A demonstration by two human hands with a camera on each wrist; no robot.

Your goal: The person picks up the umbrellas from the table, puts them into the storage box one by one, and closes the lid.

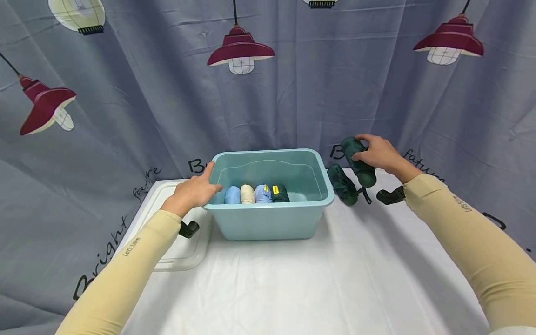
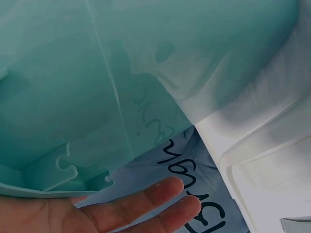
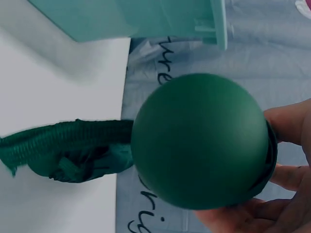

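Note:
My right hand [image 1: 380, 154] grips a dark green compact folded umbrella [image 1: 363, 171] above the table, to the right of the bin. Its smooth round end [image 3: 199, 141] faces the right wrist camera. Below it lies a dark green fabric bundle [image 1: 341, 185] with a ribbed edge, probably another folded umbrella. My left hand [image 1: 192, 191] holds the left rim of a teal plastic bin [image 1: 264, 222], thumb over the edge and fingers extended outside. Standing in a row inside are rolled bundles: blue [image 1: 232, 195], cream [image 1: 247, 194], light blue [image 1: 263, 194] and dark green [image 1: 280, 194].
A white plastic lid [image 1: 177, 253] lies on the table, left of the bin and partly under my left arm. White cloth covers the table [image 1: 293, 288]. A grey-blue curtain [image 1: 284, 107] with printed lamps hangs directly behind the table.

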